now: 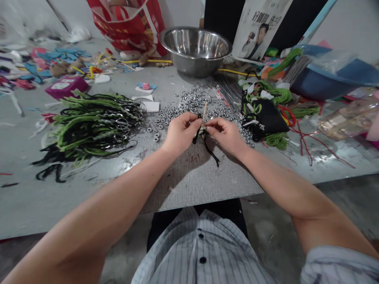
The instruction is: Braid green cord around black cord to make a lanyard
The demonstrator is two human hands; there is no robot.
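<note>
Both hands meet above the grey table (pixel 192 177), near its front edge. My left hand (pixel 180 132) is pinched shut on a black cord (pixel 211 152) whose loose end trails down toward me. My right hand (pixel 226 134) is also pinched, on the same cord and a bit of green cord between the fingers. A thin wooden stick (pixel 204 111) stands up between the two hands. Just behind the hands lies a spread of small metal rings (pixel 189 104).
A pile of green and black cords with rings (pixel 94 124) lies at the left. A steel bowl (pixel 195 49) stands at the back, a red bag (pixel 130 23) behind it. More green, black and red cords (pixel 269 114) lie right, beside a blue basin (pixel 328 77).
</note>
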